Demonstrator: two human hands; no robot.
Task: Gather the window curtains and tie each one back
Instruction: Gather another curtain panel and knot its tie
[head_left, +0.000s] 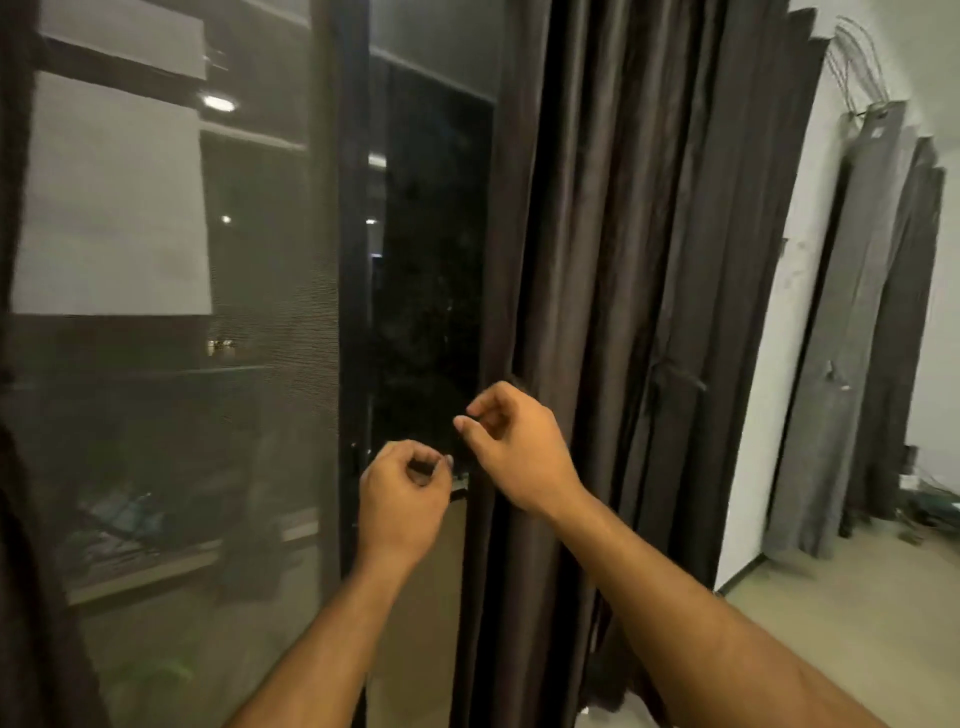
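A dark brown curtain (623, 260) hangs in folds right of the window, and a dark band (680, 378) crosses its outer folds at mid height. My right hand (514, 452) is at the curtain's left edge, thumb and forefinger pinched together. My left hand (402, 493) is just below and to the left, in front of the window frame (353, 312), fingers curled with the thumb meeting the forefinger. A thin dark tie cord (461, 447) seems to run between the two pinches, though it is hard to make out against the dark glass. Another dark curtain (31, 597) fills the left edge.
The window glass (171, 338) with its mesh screen shows a dark outside and reflections. To the right, past a white wall (779, 312), grey curtains (852, 312) hang gathered. A pale floor (857, 597) opens at the lower right, with small clutter (924, 499) near the far wall.
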